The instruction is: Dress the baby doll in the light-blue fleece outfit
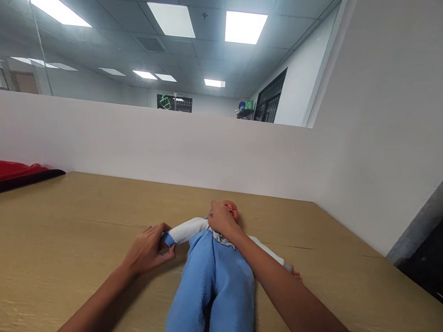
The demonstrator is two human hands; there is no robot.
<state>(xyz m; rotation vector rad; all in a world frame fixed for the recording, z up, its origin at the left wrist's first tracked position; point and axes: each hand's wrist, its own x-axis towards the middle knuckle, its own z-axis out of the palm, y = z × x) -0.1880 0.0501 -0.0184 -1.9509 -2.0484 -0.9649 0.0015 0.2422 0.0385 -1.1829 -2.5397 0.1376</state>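
Note:
A baby doll (225, 277) in a blue and white fleece outfit lies on its back on the wooden table (100, 218), head away from me. My left hand (148, 251) is closed around the blue cuff (169, 239) at the end of the doll's white sleeve on the left; the doll's hand there is hidden in my grip. Across the doll's chest reaches my right arm, and my right hand (221, 219) grips the outfit at the shoulder beside the doll's head (232, 210). The doll's other arm (270, 251) lies stretched out to the right, its small hand showing.
A red item with a dark edge (18, 175) lies at the table's far left. Behind the table stands a low white wall (170, 143) with a glass pane above it. Another white wall (380, 131) bounds the right side, with a dark opening at the far right.

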